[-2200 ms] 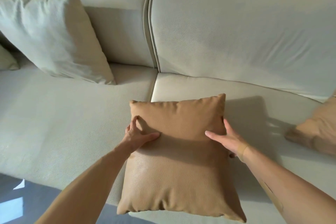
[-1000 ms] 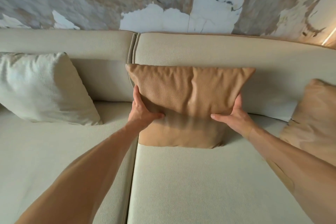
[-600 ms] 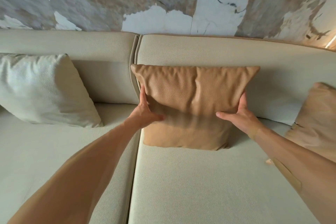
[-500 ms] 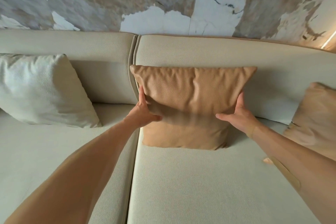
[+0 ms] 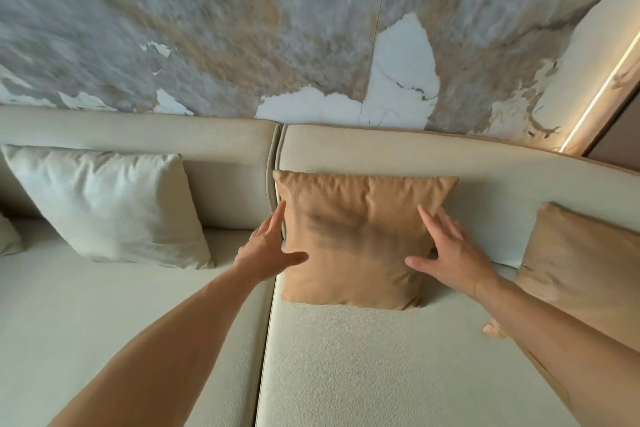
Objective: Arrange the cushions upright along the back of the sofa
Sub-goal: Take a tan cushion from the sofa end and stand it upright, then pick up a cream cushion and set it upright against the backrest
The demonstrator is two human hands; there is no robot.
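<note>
The tan cushion (image 5: 360, 239) stands upright on the seat (image 5: 381, 367), its back against the sofa back (image 5: 502, 177), just right of the seam between the two back sections. Its face shows soft creases and a shallow dent across the middle, so it looks plump, light and yielding, with a grained, leather-like cover that may be a little slick. It sags rather than holds a hard edge, and its lower right corner is crumpled against the seat.

The left hand (image 5: 268, 251) lies at the cushion's left edge with fingers straight and spread, thumb across the front face; it holds nothing. The right hand (image 5: 450, 253) is likewise flat and wide, fingers fanned over the right part of the face (whether the palms press or merely hover just off the cover, I cannot tell).

For a thing this soft, the best hold is probably at both side edges about mid-height, with thumbs in front and fingers behind. One corner alone would let it fold and swing. A pat on the top edge would square it up, and it seems unlikely to topple, since the back supports it.

Further out, a pale cushion (image 5: 110, 204) leans on the left section, already up but tilted. A second tan cushion (image 5: 581, 267) sits to the right, partly behind the right forearm, leaning back at a slant and likely needing the same treatment. Above the sofa runs a marbled wall (image 5: 242, 28).
</note>
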